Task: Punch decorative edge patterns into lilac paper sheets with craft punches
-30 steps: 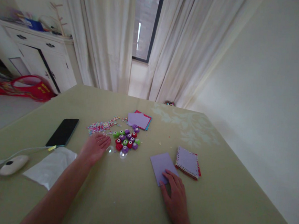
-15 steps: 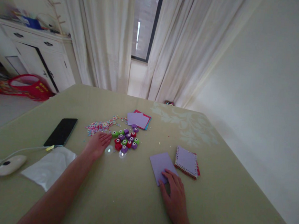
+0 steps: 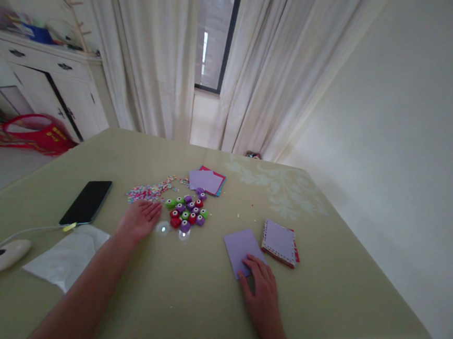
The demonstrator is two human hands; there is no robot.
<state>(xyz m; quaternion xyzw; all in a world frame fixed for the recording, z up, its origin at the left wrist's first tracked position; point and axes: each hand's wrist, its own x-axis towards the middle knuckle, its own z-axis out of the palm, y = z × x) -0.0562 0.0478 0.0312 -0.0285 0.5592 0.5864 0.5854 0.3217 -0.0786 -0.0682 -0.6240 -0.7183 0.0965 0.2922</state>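
Note:
My left hand (image 3: pixel 139 219) lies flat and open on the green table (image 3: pixel 185 291), fingers stretched toward a cluster of small purple, red and green craft punches (image 3: pixel 187 212). Two clear round pieces (image 3: pixel 162 229) sit just right of its fingertips. Behind it is a scatter of tiny coloured paper bits (image 3: pixel 148 190). My right hand (image 3: pixel 262 292) rests open with its fingers on the near corner of a lilac paper sheet (image 3: pixel 240 245). Beside that sheet lies a stack of cards with punched borders (image 3: pixel 281 236).
A black phone (image 3: pixel 86 201) with a cable, a white tissue (image 3: pixel 66 256) and a white oval device (image 3: pixel 6 254) lie at the left. More coloured paper sheets (image 3: pixel 206 180) lie farther back. Curtains, a window and a white cabinet stand behind the table.
My left hand drew back slightly from the punches and stays flat. The view shifted a little; my right hand keeps resting on the lilac sheet.

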